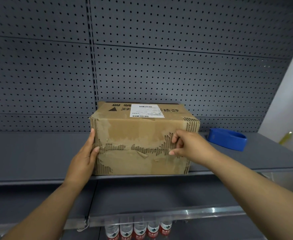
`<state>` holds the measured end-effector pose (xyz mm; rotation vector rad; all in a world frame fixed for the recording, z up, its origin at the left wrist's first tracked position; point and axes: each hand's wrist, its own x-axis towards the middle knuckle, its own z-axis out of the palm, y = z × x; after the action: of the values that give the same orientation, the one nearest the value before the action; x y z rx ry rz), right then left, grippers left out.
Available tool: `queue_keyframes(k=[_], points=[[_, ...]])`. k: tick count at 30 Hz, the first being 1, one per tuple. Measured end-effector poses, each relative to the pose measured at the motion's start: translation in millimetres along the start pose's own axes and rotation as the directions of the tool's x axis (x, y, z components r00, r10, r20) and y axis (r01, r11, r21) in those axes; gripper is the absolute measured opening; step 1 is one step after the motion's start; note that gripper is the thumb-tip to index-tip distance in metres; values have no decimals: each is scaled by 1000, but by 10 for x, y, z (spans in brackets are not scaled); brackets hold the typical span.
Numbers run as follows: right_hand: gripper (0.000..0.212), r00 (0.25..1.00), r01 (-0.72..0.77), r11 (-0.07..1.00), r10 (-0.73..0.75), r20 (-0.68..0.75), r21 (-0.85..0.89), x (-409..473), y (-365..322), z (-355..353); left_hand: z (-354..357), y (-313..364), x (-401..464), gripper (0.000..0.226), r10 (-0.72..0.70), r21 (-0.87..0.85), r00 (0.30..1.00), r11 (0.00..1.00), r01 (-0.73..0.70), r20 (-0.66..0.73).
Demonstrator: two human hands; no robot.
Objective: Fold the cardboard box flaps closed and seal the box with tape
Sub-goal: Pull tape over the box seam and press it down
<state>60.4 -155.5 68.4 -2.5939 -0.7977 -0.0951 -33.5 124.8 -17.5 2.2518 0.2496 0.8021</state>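
A worn brown cardboard box stands on a grey metal shelf, lying so its flaps face me. The flaps are folded closed, meeting in a torn horizontal seam across the front. A white shipping label is stuck on its top face. My left hand rests flat against the box's left side, thumb on the front near the seam. My right hand pinches the torn edge of the flap at the right end of the seam. A blue tape dispenser lies on the shelf to the right of the box.
Grey pegboard panels rise behind the shelf. A lower shelf edge runs below, with several red-labelled water bottles under it. A white wall stands at the right.
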Motion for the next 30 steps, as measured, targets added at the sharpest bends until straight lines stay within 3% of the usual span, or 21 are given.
queue_keyframes(k=[10,16,30], points=[[26,991,9,990,-28,-130,-144,-44,233,-42,21,4,7,56,-17,18,1000,1000,17,-21],[25,985,0,991,-23,-171,-133,-57,345,-91,35,6,14,55,-34,10,999,999,34,-16],[13,919,165,954,-241,-313,-252,-63,539,56,46,-76,38,60,-28,85,999,996,29,-15]])
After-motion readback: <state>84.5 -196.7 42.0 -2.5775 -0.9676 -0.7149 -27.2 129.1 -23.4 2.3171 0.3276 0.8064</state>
